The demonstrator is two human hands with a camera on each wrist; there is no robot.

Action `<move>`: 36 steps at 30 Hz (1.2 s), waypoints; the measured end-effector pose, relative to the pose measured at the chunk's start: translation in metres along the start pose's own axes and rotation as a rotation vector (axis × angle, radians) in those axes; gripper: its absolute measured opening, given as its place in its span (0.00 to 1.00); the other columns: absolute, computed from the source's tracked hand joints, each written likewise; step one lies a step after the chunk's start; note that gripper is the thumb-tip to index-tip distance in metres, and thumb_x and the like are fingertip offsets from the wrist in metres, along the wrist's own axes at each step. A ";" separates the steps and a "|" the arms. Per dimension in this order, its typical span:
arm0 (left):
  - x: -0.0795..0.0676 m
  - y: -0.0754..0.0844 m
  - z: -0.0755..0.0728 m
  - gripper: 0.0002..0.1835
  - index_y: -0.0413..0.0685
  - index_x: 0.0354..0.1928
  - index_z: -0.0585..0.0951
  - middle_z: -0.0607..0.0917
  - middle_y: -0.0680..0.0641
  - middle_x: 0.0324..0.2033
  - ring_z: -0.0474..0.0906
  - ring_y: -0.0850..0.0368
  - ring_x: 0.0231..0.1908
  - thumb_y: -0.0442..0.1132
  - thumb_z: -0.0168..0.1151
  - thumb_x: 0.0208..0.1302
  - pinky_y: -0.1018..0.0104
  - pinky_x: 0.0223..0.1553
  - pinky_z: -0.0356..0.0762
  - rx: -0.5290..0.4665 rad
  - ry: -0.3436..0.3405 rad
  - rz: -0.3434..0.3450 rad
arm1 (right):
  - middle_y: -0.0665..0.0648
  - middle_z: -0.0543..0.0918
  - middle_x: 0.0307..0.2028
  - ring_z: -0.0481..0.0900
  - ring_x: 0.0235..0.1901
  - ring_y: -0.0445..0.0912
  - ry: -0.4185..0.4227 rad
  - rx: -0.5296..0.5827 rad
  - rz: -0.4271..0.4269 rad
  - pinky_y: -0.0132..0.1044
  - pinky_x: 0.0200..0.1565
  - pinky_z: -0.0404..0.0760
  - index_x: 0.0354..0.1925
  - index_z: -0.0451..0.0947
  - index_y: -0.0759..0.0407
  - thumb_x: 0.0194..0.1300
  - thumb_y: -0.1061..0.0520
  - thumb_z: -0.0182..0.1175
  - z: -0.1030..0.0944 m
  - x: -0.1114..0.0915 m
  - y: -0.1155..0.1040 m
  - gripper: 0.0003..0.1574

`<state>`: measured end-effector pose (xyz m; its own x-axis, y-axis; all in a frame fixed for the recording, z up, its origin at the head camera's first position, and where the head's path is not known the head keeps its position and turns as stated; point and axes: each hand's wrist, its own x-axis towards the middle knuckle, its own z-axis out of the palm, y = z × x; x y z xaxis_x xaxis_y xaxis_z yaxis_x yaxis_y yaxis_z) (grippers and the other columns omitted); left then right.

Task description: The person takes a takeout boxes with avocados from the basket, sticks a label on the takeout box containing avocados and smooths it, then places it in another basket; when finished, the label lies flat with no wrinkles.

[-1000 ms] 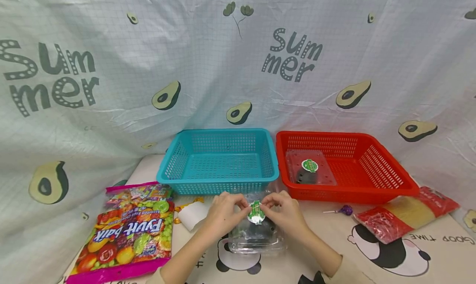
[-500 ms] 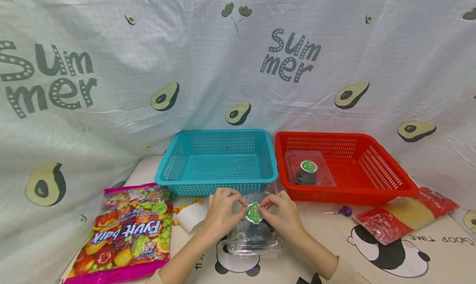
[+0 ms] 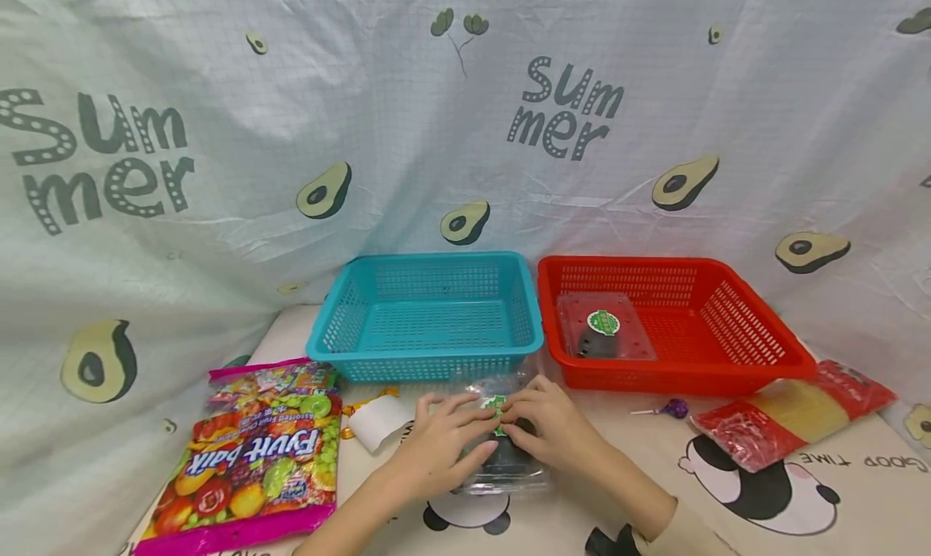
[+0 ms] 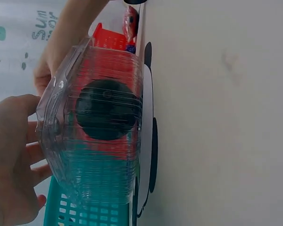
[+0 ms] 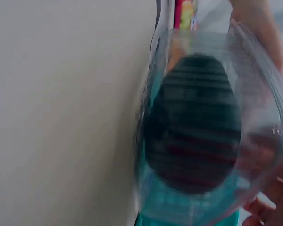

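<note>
A clear plastic clamshell box [image 3: 505, 485] lies on the table at front centre. Inside it is a dark green, rounded thing [image 4: 106, 108], seen through the ribbed side in both wrist views. A green and white sticker [image 3: 499, 428] lies on the lid, partly covered by fingers. My left hand [image 3: 451, 441] reaches over the lid from the left, its fingers extended across the sticker and the thumb apart. From the other side my right hand [image 3: 553, 423] rests its fingertips on the lid at the sticker's right edge, fingers bent slightly. The right wrist view is blurred.
Behind stand a turquoise basket [image 3: 436, 354] and a red basket [image 3: 691, 382] holding a similar clear box [image 3: 633, 342]. Left lie a fruit candy bag [image 3: 254, 459] and a white roll [image 3: 378, 423]. To the right are a lollipop [image 3: 676, 408] and a red-and-yellow packet [image 3: 793, 419].
Earlier both hands pinched the sticker by its edges above the lid. Now the left fingers have straightened and spread over it, and the sticker lies lower against the lid.
</note>
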<state>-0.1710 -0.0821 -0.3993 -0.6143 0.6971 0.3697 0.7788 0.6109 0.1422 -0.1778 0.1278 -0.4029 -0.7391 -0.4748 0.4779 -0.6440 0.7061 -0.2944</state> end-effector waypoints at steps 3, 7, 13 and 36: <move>-0.005 0.001 -0.002 0.20 0.59 0.54 0.75 0.74 0.59 0.54 0.58 0.57 0.61 0.54 0.42 0.66 0.45 0.52 0.52 -0.018 -0.025 -0.013 | 0.40 0.81 0.38 0.64 0.35 0.33 -0.027 -0.026 -0.088 0.30 0.35 0.67 0.32 0.83 0.44 0.52 0.49 0.64 -0.004 -0.007 0.005 0.07; -0.012 0.001 -0.006 0.18 0.60 0.52 0.76 0.75 0.59 0.53 0.57 0.57 0.61 0.52 0.44 0.66 0.46 0.52 0.51 -0.039 -0.015 -0.034 | 0.40 0.81 0.37 0.65 0.35 0.34 0.026 -0.035 -0.153 0.30 0.35 0.66 0.32 0.82 0.44 0.52 0.50 0.63 -0.006 -0.016 0.011 0.06; -0.029 0.000 -0.009 0.25 0.60 0.61 0.66 0.62 0.53 0.63 0.49 0.51 0.65 0.57 0.45 0.63 0.45 0.51 0.54 -0.107 -0.061 -0.120 | 0.45 0.74 0.49 0.64 0.48 0.37 0.010 0.004 -0.081 0.39 0.44 0.73 0.46 0.76 0.43 0.53 0.47 0.62 -0.014 -0.030 0.011 0.19; -0.045 0.009 -0.010 0.28 0.61 0.60 0.65 0.53 0.44 0.66 0.59 0.45 0.61 0.55 0.56 0.57 0.48 0.47 0.71 -0.440 -0.088 -0.242 | 0.53 0.63 0.61 0.67 0.55 0.47 -0.031 0.036 0.028 0.51 0.45 0.74 0.57 0.68 0.43 0.52 0.39 0.60 -0.014 -0.061 -0.008 0.34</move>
<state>-0.1357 -0.1115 -0.4057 -0.7773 0.5958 0.2021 0.5807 0.5558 0.5948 -0.1250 0.1587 -0.4184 -0.7626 -0.4713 0.4431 -0.6290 0.7003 -0.3375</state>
